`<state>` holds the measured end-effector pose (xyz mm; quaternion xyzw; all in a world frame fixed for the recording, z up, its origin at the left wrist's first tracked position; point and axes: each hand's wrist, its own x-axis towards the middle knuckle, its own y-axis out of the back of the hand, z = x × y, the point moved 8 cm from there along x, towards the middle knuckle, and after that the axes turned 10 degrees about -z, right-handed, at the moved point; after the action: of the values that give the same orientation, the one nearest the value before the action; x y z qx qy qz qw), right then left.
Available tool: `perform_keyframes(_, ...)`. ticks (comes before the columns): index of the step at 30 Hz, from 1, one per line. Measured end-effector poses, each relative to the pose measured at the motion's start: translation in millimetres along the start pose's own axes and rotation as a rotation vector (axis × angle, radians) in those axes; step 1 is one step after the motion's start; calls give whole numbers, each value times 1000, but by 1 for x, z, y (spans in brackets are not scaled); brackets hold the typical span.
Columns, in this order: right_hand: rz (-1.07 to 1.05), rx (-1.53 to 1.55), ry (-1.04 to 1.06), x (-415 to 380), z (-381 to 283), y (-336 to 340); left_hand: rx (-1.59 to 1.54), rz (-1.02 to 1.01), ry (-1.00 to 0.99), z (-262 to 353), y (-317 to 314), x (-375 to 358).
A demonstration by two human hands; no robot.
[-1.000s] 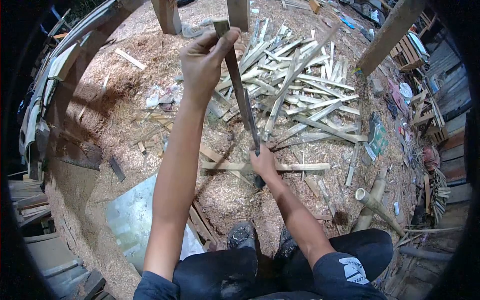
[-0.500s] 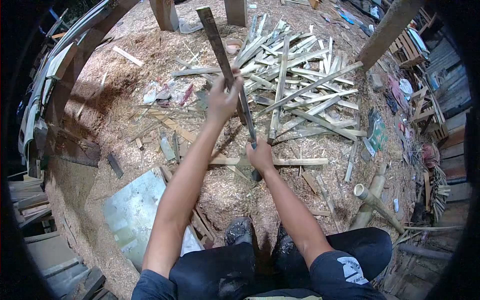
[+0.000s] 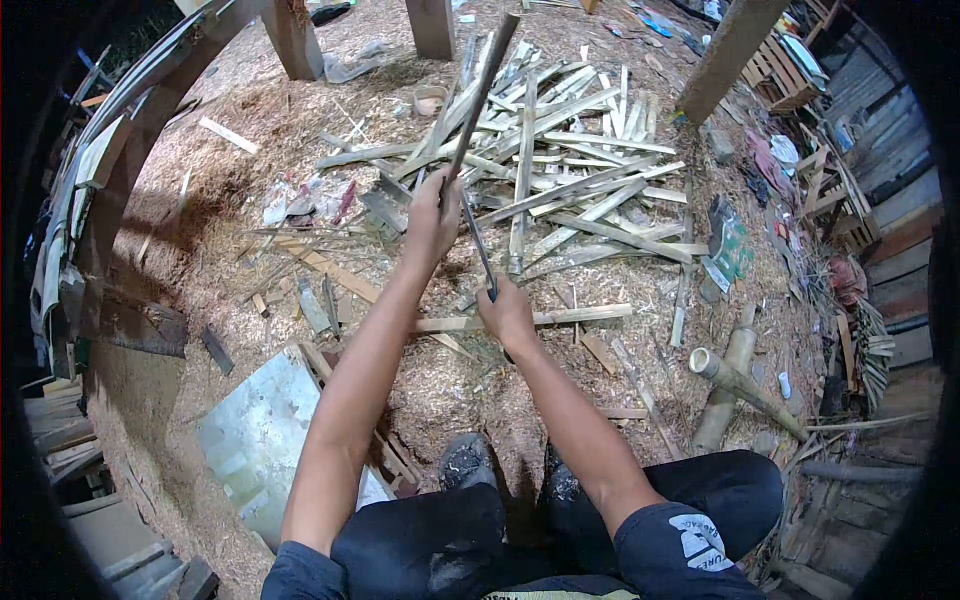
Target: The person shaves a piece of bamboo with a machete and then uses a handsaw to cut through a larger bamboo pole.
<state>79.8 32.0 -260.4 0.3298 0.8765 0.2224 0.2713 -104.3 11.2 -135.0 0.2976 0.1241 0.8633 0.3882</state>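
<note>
A long dark wooden strip rises from my left hand, whose fingers are wrapped round its lower part. My right hand is closed on the dark handle of a long thin blade. The blade slants up and left, its upper end close to my left hand and the strip. Whether blade and strip touch is unclear. Beyond both hands lies a heap of split pale strips. One pale strip lies on the ground beside my right hand.
A pale flat sheet lies at lower left. Bamboo pieces lie at right. Wooden posts stand at the back, with another post at upper right. A curved wooden structure borders the left side.
The strip in my left hand has swung from leaning left to leaning right. Both hands are slightly further left in view. The whole scene has shifted left as the head view moved.
</note>
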Motion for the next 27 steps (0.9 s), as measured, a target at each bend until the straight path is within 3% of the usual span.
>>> perform_keyframes(4,102,-38,-3,-2,-2,23,136,-83,-121,-30,-21,-15)
perform_keyframes(8,138,11,-36,-11,-3,45,222,-153,-13,-60,-31,-24)
perform_keyframes(10,73,31,-56,-15,-3,54,115,-272,204,-75,-37,-36)
perform_keyframes(11,197,-30,14,-12,7,54,114,-292,198,-100,-45,-40)
perform_keyframes(14,285,-60,43,-16,22,63,218,-321,116,-119,-52,-54)
perform_keyframes(15,289,-59,34,-17,28,64,160,-349,240,-119,-52,-57)
perform_keyframes(16,285,-51,16,-17,36,66,157,-357,238,-117,-54,-59)
perform_keyframes(19,269,-60,-13,-22,49,75,318,-439,95,-105,-67,-66)
perform_keyframes(24,279,-163,-7,-17,75,76,319,-427,65,-104,-75,-74)
perform_keyframes(27,350,-249,31,-19,77,76,499,-413,36,-84,-73,-79)
